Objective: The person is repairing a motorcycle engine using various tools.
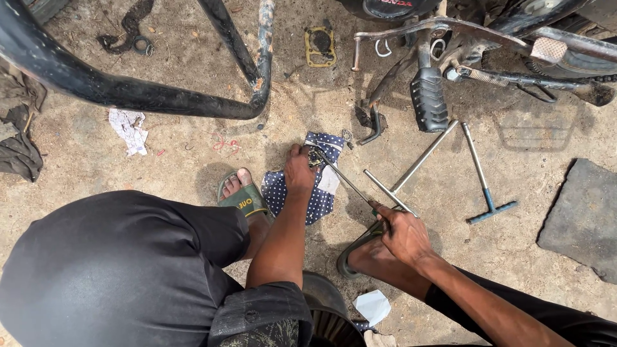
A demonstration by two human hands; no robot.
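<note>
My left hand (299, 172) presses down on a small metal part (315, 157) lying on a blue cloth with white dots (318, 193) spread on the dirt ground. My right hand (403, 232) grips the handle end of a long thin tool (350, 185) whose tip reaches the part under my left hand. I squat with both feet in sandals, the left foot (241, 193) beside the cloth and the right foot (369, 250) under my right hand.
Two T-handle wrenches lie to the right, a silver one (411, 170) and a blue-handled one (485, 186). A motorcycle's footpeg (429, 99) and frame stand ahead. A black tube frame (148, 90) curves at the upper left. A gasket (320, 46), paper scraps (130, 130) and a dark slab (581, 218) lie about.
</note>
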